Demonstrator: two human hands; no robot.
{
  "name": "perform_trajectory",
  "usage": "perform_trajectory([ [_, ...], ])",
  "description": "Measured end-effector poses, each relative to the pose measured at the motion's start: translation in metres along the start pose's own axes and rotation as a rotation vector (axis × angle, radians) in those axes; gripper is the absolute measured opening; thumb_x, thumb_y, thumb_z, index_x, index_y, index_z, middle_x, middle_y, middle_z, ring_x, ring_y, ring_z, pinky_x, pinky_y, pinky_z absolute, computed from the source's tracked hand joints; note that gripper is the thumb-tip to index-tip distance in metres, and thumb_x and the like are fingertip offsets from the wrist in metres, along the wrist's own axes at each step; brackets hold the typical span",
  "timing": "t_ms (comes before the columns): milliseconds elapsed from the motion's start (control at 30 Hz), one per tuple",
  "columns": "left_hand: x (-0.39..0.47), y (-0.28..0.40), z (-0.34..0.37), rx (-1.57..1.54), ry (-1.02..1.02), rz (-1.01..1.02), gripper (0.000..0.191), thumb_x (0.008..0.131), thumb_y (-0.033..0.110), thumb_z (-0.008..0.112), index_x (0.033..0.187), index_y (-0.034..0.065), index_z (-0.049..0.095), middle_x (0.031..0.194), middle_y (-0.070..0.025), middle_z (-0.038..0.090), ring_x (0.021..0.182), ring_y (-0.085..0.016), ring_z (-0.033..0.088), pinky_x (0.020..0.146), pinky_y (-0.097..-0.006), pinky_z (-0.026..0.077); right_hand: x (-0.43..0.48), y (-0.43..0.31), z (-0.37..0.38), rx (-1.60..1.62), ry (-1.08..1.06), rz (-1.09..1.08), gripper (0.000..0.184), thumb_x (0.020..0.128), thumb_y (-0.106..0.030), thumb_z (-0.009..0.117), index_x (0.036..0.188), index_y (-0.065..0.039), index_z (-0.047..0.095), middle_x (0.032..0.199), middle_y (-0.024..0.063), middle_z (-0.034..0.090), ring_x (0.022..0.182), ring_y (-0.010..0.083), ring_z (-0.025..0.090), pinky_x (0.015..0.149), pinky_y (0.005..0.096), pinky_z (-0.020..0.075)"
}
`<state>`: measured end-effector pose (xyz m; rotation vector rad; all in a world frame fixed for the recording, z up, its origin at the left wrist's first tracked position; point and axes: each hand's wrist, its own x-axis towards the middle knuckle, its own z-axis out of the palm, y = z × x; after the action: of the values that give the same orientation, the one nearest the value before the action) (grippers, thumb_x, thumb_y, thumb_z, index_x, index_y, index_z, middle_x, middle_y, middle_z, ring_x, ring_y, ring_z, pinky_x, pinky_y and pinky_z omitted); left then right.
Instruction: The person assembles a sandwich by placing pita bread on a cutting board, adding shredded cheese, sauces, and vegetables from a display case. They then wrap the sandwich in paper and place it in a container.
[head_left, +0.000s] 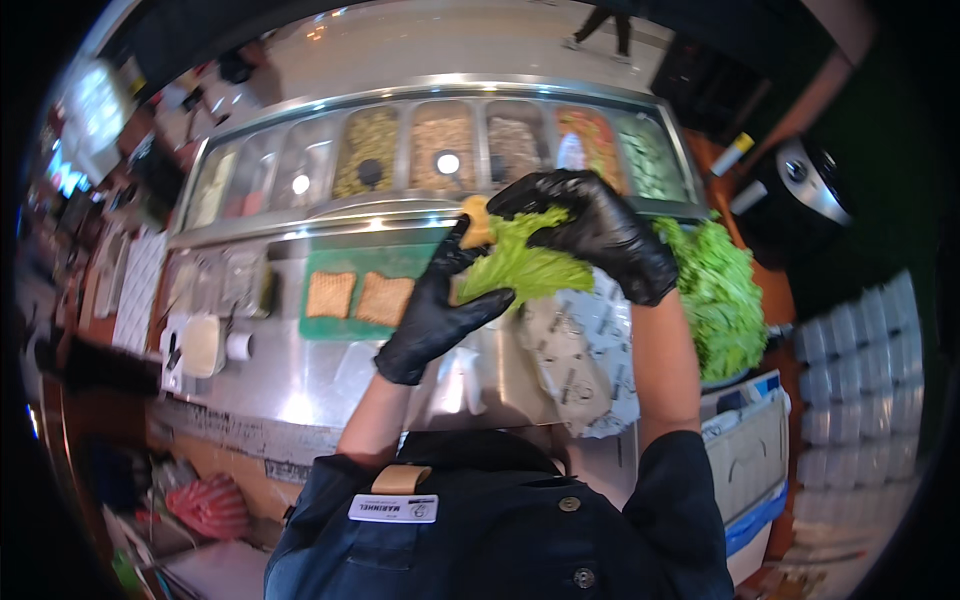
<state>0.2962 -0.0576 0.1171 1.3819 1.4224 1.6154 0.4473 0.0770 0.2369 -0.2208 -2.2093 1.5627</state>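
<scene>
A green lettuce leaf (529, 259) is held between my two black-gloved hands, above the steel counter. My left hand (442, 300) has its thumb across the leaf's lower edge and its fingers behind it. My right hand (600, 232) pinches the leaf's upper part from the right. Just beyond my left fingertips shows a yellow-orange item (475, 221), partly hidden, which I cannot identify. Two slices of toasted bread (331, 294) lie side by side on a green cutting board (319, 257), left of my left hand. More lettuce (716, 300) is heaped in a container by my right forearm.
Steel pans of fillings (442, 127) line the counter's far side behind a metal rim. Printed wrapping paper (577, 360) lies under my right forearm. Clear containers (225, 281) stand at left, stacked plastic cups (859, 375) at right. A black appliance (795, 202) stands far right.
</scene>
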Motion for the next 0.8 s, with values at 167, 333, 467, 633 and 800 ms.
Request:
perform_trajectory([
  [167, -0.026, -0.025, -0.065, -0.329, 0.283, -0.417, 0.034, 0.082, 0.004, 0.068, 0.113, -0.0028, 0.057, 0.102, -0.0072, 0.064, 0.09, -0.012, 0.059, 0.079, -0.026, 0.048, 0.053, 0.06, 0.092, -0.191, 0.332, -0.205, 0.06, 0.068, 0.006, 0.071, 0.124, -0.004, 0.055, 0.113, 0.0061, 0.062, 0.101, 0.0166, 0.058, 0.095, 0.0296, 0.044],
  [333, -0.058, -0.068, -0.124, -0.482, 0.613, -0.397, 0.017, 0.083, 0.007, 0.064, 0.099, 0.001, 0.065, 0.09, -0.0039, 0.065, 0.083, -0.011, 0.059, 0.078, -0.0249, 0.043, 0.061, 0.144, 0.212, 0.44, 0.674, 0.284, 0.035, 0.077, 0.003, 0.068, 0.109, -0.004, 0.059, 0.094, 0.0022, 0.061, 0.078, 0.0094, 0.056, 0.066, 0.0217, 0.0483],
  [467, -0.075, -0.101, -0.157, -0.505, 0.557, -0.412, 0.015, 0.084, 0.004, 0.062, 0.098, -0.0009, 0.065, 0.09, -0.0043, 0.065, 0.082, -0.012, 0.059, 0.077, -0.0251, 0.044, 0.073, 0.181, 0.272, 0.916, 0.349, 0.708, 0.028, 0.08, -0.013, 0.07, 0.104, -0.004, 0.06, 0.082, -0.0002, 0.059, 0.065, 0.0068, 0.05, 0.055, 0.02, 0.0412],
  [633, -0.085, -0.125, -0.193, -0.592, 0.605, -0.453, 0.015, 0.084, 0.003, 0.062, 0.099, -0.0011, 0.065, 0.09, -0.0052, 0.066, 0.082, -0.012, 0.06, 0.076, -0.0252, 0.045, 0.101, 0.186, 0.307, 0.734, 0.423, 0.773, 0.023, 0.083, -0.017, 0.067, 0.101, -0.005, 0.062, 0.08, -0.0005, 0.06, 0.054, 0.0082, 0.049, 0.046, 0.0214, 0.0365],
  [800, -0.087, -0.148, -0.225, -0.501, 0.479, -0.537, 0.016, 0.083, 0.004, 0.064, 0.099, -0.0007, 0.065, 0.091, -0.0052, 0.066, 0.082, -0.012, 0.06, 0.076, -0.0255, 0.046, 0.116, 0.199, 0.328, 0.745, 0.538, 0.758, 0.021, 0.087, -0.015, 0.062, 0.104, -0.003, 0.063, 0.088, 0.0026, 0.064, 0.063, 0.012, 0.058, 0.054, 0.0233, 0.0442],
])
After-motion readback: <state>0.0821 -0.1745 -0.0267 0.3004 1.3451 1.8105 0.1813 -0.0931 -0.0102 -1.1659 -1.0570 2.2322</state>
